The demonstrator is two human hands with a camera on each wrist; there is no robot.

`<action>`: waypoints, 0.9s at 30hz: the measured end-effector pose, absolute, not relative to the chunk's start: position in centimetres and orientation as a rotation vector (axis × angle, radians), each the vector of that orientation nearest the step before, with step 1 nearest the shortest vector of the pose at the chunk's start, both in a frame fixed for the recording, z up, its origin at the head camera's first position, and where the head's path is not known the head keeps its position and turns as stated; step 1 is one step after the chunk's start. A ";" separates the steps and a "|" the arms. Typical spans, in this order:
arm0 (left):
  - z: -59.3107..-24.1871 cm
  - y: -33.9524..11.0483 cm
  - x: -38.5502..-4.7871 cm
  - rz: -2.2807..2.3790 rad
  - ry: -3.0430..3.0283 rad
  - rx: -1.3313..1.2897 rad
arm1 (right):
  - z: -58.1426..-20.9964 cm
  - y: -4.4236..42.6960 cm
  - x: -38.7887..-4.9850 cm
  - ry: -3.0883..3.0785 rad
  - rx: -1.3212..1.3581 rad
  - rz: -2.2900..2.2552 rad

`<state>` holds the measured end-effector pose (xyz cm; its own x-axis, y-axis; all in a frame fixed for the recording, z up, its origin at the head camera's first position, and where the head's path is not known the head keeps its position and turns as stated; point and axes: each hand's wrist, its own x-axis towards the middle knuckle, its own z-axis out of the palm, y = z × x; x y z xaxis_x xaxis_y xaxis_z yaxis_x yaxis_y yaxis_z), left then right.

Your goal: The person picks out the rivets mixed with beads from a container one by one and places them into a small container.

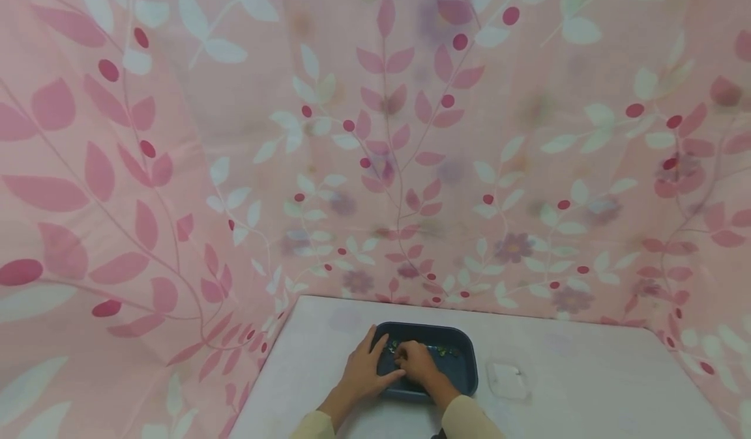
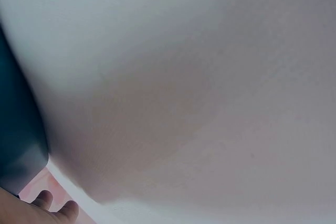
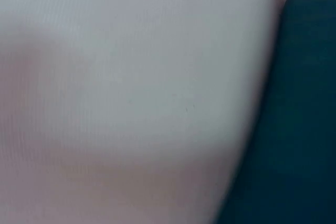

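A dark blue rectangular tray stands on a white table. Inside it lie small green pieces, too small to identify, some near its far left part. My left hand is at the tray's left side, fingers extended along the rim and thumb reaching over the inside. My right hand is in the tray with its fingers curled close to the green pieces; whatever is between its fingertips is hidden. In the left wrist view, fingertips show beside the tray's outer wall. The right wrist view shows the tray wall.
A clear shallow plastic container sits on the white table right of the tray, with something small and white in it. Pink curtains with leaf patterns hang behind and at the sides. A dark object partly shows at the bottom edge.
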<state>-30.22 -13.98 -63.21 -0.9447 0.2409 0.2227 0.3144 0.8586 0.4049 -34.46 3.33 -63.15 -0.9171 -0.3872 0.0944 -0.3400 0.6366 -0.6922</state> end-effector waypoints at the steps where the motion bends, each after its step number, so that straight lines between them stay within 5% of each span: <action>1: -63.2 -14.0 -30.2 -0.657 -2.866 -0.435 | -63.1 3.3 -34.5 2.777 -0.625 -1.149; 27: -63.4 -13.9 -30.4 -0.664 -2.886 -0.402 | -58.7 7.4 -34.5 2.884 -0.670 -1.075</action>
